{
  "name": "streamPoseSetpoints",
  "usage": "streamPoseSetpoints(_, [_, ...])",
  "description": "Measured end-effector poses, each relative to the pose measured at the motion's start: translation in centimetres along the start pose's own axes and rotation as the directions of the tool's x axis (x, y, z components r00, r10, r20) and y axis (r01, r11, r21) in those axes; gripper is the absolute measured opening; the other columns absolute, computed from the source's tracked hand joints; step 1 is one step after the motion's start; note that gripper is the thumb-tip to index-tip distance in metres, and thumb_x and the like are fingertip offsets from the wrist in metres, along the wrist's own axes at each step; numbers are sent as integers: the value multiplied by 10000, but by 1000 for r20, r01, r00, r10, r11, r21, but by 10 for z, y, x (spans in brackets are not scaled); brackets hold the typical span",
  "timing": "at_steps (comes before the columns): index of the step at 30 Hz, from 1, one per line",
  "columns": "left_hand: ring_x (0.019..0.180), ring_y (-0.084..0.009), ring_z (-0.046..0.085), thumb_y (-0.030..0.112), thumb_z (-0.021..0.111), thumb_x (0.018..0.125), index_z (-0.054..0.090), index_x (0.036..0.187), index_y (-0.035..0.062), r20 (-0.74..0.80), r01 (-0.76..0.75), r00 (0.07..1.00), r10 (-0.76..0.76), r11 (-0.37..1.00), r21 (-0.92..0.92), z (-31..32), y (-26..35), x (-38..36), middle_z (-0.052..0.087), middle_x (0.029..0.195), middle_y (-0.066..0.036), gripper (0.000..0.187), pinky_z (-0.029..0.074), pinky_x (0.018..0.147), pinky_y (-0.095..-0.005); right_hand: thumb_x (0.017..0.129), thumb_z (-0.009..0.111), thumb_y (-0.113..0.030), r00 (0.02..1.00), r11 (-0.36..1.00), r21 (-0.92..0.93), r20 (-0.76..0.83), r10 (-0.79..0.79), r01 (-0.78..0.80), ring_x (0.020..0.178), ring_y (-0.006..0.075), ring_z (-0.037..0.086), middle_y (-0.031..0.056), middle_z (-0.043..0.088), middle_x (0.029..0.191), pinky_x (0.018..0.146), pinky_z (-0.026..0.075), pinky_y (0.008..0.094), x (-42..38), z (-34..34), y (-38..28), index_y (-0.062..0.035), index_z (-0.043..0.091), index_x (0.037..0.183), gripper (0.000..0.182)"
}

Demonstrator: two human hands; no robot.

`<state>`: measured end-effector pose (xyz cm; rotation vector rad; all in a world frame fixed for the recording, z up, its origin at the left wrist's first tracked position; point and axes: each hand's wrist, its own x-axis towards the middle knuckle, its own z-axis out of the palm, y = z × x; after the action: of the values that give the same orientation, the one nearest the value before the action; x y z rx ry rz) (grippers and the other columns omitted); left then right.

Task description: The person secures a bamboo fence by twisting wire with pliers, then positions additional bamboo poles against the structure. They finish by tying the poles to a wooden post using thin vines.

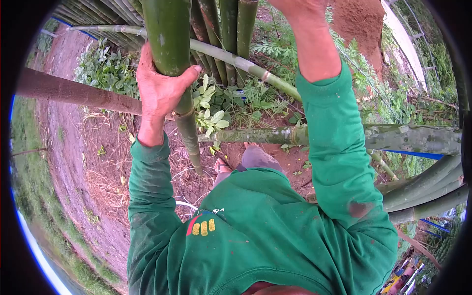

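My left hand (158,88) is wrapped around a thick green bamboo pole (172,44) that stands upright in front of me and runs down to the ground. My right arm in a green sleeve reaches up, and my right hand (295,6) is cut off by the top edge of the view, so what it holds is hidden. Several more upright bamboo poles (231,29) stand just behind the one I grip. My feet (222,166) show far below on red earth.
A horizontal bamboo rail (403,137) crosses at right, another slants from upper left (231,59), and a brown pole (73,92) runs at left. More bamboo lies stacked at lower right (427,191). Weeds and a red soil mound (359,22) lie beyond.
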<state>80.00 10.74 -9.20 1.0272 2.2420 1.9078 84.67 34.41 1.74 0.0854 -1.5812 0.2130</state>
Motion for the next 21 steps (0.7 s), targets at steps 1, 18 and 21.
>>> streamPoseSetpoints(1, [891,-136,611,89,837,677,533,1165,-4,-8,-13,1000,12,1000,-24,2,-13,-2,634,1023,-74,582,531,803,-302,728,769,-133,994,996,57,83,66,-71,1002,306,621,199,625,1073,881,503,386,-26,-9,3,64,585,1119,475])
streamPoseSetpoints(18, [1181,-337,587,387,932,604,350,1429,5,379,6,925,27,996,-85,17,-57,-112,555,1309,-202,1080,464,1017,-417,741,829,-162,476,227,418,758,446,-879,1143,209,559,126,562,1220,1007,446,389,-178,-69,-113,-24,332,1433,863])
streamPoseSetpoints(21, [1196,-378,572,472,919,583,377,1434,30,480,37,857,-188,951,306,-2,-133,-186,552,1330,-202,1101,457,1029,-434,737,810,-70,397,91,414,756,521,-906,1135,162,534,101,533,1249,996,440,349,-182,-71,-118,-28,358,1410,811])
